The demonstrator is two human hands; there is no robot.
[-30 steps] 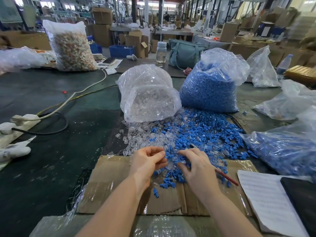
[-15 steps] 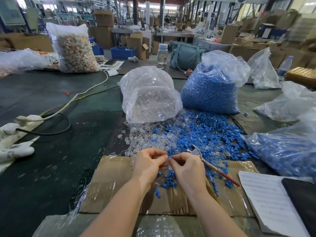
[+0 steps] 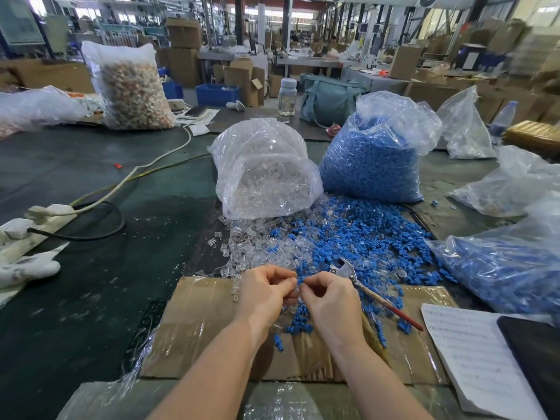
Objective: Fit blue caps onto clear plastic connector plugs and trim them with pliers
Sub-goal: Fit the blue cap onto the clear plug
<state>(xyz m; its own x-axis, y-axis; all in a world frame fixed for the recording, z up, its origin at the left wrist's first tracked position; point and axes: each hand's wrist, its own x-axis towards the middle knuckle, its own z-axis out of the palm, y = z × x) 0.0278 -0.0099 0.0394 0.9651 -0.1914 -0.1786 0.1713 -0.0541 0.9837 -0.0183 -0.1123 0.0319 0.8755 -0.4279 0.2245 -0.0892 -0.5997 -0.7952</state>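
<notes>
My left hand (image 3: 266, 291) and my right hand (image 3: 328, 294) meet fingertip to fingertip above the cardboard sheet (image 3: 200, 322). Between the fingertips sits a small blue cap (image 3: 300, 281); a clear plug in my left fingers is mostly hidden. My right hand also holds red-handled pliers (image 3: 375, 295), jaws pointing up and away. A pile of loose blue caps (image 3: 357, 237) and clear plugs (image 3: 254, 247) lies just beyond my hands. Capped blue pieces (image 3: 298, 321) lie under my wrists.
An open bag of clear plugs (image 3: 266, 174) and a bag of blue caps (image 3: 372, 159) stand behind the pile. Another blue-filled bag (image 3: 503, 268) lies at right. Paper sheets (image 3: 472, 356) and a dark tablet (image 3: 536, 353) sit near right. Cables and a power strip (image 3: 48, 213) lie left.
My right hand lifted from the pile and came left to meet my left hand. The pliers rose with it. The hands now pinch a blue cap together.
</notes>
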